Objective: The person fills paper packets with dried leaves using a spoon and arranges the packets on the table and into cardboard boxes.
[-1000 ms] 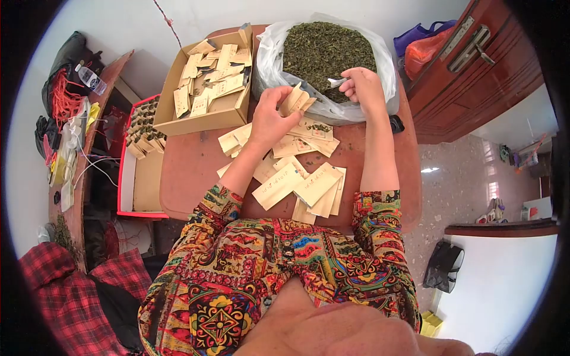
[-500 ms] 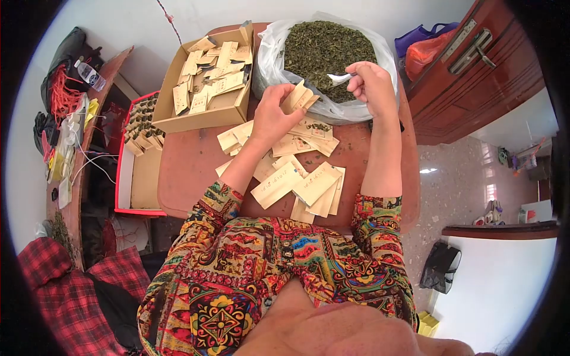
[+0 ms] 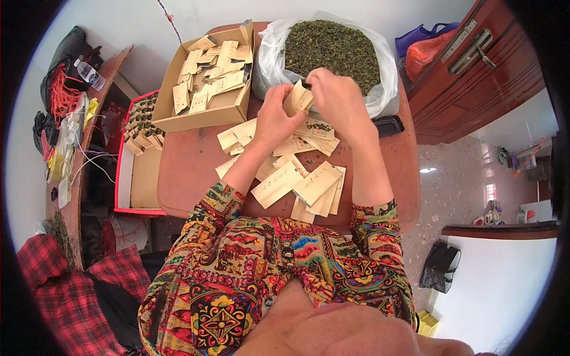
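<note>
One packet (image 3: 298, 102) gripped by the left hand (image 3: 275, 117); right hand (image 3: 333, 98), hold hidden; open tabletop (image 3: 193, 178) toward the left edge.

Tan packets (image 3: 276, 188) with dark print lie on a rust-red table (image 3: 190, 184). Far side: dark green leaves (image 3: 332, 47) in a milky-white bag (image 3: 389, 74). Near: multicoloured patterned shirt (image 3: 273, 252); left, red-and-black plaid cloth (image 3: 56, 293). Far right: purple bag (image 3: 412, 37), reddish-brown door (image 3: 445, 101).

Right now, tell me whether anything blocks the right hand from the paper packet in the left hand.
Nothing visible does: the right hand is beside the top of the paper packet, which the left hand holds. The plastic bag of dried leaves sits beyond.
</note>
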A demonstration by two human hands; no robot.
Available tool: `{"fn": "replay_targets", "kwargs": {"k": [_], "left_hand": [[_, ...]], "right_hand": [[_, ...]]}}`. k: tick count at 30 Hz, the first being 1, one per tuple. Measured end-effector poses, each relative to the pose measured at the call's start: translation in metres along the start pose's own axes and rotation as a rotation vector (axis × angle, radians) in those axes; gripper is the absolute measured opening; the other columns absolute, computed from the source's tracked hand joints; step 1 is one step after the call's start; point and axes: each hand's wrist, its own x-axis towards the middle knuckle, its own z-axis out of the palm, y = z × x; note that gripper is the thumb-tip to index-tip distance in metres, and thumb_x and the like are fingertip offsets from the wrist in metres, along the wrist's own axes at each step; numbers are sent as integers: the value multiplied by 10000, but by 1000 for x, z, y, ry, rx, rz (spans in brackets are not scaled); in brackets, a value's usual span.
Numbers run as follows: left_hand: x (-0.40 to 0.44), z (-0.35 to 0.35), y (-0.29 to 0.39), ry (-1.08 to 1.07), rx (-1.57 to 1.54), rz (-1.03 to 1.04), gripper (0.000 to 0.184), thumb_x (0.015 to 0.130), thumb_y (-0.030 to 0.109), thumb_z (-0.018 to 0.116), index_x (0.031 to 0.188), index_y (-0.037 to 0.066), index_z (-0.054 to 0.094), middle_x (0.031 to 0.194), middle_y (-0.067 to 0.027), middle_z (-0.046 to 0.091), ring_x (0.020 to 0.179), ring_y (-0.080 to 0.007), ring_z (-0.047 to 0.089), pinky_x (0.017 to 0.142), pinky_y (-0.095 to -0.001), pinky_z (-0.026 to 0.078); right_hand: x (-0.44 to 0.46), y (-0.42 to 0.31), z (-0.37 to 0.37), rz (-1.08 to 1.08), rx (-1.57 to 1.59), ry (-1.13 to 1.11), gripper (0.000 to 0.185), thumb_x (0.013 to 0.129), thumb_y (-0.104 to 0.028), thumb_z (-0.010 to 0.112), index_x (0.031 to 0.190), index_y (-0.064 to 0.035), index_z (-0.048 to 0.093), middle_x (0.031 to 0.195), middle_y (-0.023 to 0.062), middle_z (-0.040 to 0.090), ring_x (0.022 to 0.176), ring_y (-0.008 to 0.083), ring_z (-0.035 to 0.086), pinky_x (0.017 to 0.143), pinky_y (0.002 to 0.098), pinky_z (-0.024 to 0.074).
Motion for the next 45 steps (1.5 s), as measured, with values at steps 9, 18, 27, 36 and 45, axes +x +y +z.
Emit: {"fn": "replay_targets", "kwargs": {"k": [9,18,27,36,45], "left_hand": [[-5,-2,-2,35,-58,-14,637,727,175,803,1261,4,499,1205,-162,536,1124,-315,581,991,-400,478],[-8,-3,-7,63,-109,23,594,705,124,811,1218,20,529,1150,-136,557,1042,-280,601,933,-380,504],[-11,-4,-16,30,-121,28,585,744,35,790,1253,22,503,1197,-68,538,1063,-196,615,779,-292,601],[-11,-4,-11,6,-152,38,568,760,15,777,1256,29,500,1210,-66,532,1096,-193,608,782,-285,605],[-10,-3,-17,2,-200,69,560,767,-14,773,1253,17,497,1201,-63,531,1098,-181,602,842,-283,594]], "right_hand": [[-5,-17,-19,-85,25,-81,141,959,-136,533,1023,-31,601,812,214,648,779,400,643,694,493,507],[-6,-12,-14,-185,87,-188,142,946,-125,559,1038,-38,623,818,185,655,797,386,640,706,486,495],[-3,-10,-41,24,321,103,159,965,-131,565,1029,-46,682,796,156,709,712,307,693,647,390,536],[-4,68,-2,335,85,188,231,977,-161,513,1022,-33,700,701,110,710,655,251,705,653,374,542],[-5,69,15,608,459,-33,275,940,-182,479,994,-10,687,694,88,705,610,154,643,572,303,502]]}}
